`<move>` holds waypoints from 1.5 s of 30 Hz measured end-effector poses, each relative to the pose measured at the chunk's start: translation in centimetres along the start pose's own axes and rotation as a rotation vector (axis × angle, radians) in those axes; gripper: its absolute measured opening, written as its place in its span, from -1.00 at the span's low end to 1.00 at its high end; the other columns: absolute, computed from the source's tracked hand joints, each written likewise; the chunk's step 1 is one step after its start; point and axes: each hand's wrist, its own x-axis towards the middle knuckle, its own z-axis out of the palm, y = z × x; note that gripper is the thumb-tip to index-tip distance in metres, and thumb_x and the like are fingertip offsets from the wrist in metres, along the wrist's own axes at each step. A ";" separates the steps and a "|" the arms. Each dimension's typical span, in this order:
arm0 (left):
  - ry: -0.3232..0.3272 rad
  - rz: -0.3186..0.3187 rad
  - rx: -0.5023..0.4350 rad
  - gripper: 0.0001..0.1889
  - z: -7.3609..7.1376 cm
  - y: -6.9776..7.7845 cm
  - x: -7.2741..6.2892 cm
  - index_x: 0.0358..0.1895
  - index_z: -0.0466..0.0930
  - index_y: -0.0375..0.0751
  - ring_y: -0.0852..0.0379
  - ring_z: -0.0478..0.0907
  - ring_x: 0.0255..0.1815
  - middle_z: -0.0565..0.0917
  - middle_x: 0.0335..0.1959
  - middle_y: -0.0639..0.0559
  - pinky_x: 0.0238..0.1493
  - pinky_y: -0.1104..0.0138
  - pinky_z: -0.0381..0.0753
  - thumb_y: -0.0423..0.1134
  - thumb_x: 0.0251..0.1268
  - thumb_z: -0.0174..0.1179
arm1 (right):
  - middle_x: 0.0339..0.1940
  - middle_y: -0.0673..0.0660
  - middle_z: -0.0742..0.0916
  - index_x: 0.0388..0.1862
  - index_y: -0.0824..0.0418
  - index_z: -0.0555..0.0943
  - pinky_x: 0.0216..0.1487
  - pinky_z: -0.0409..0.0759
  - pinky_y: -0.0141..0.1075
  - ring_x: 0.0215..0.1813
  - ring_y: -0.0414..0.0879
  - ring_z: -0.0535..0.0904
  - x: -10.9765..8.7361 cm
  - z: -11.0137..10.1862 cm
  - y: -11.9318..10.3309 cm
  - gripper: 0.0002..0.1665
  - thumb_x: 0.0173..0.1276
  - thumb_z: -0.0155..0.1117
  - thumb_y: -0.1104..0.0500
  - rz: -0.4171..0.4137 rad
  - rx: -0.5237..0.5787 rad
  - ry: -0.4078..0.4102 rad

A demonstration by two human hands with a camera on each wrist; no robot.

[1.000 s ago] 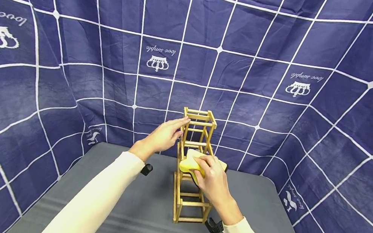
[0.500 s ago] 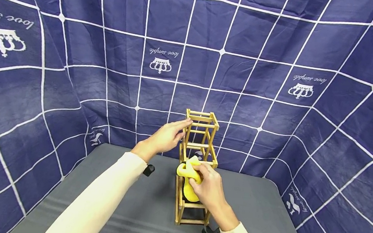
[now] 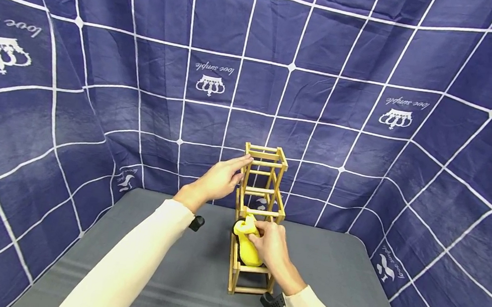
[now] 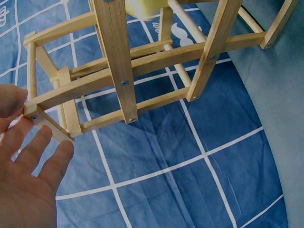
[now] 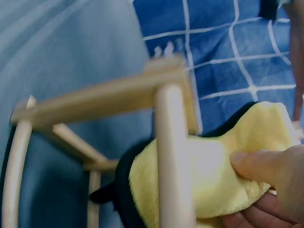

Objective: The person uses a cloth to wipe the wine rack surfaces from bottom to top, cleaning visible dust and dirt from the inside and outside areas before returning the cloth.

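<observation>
My right hand pinches a yellow plush piece with black edging, thumb on top and fingers underneath in the right wrist view. Its exact kind is unclear; it is long, rounded and slipper-like. It sits within the lower front tier of a stepped wooden rack, and a round dowel crosses in front of it in the right wrist view. My left hand touches the upper left corner of the rack with nearly straight fingers. Up close in the left wrist view, its thumb and fingertips lie at the rack's corner.
The rack stands on a grey padded surface. Behind and on both sides hangs a blue cloth with white grid lines. A black wrist strap piece is near the rack's front right leg.
My right hand has brought the yellow plush piece down and nearer to me, from above the rack's middle into its lower front tier. The left hand keeps its place on the rack.
</observation>
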 end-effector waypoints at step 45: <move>0.063 0.047 -0.021 -0.39 0.5 -0.7 -0.1 0.76 0.48 -0.26 -0.29 0.50 0.79 0.49 0.80 -0.25 0.84 -0.15 0.45 -0.45 0.73 0.19 | 0.02 0.28 0.89 0.13 0.34 0.86 0.18 0.65 -0.10 0.09 0.28 0.81 3.9 -11.2 4.6 -0.53 0.23 0.51 0.56 -0.366 0.052 0.309</move>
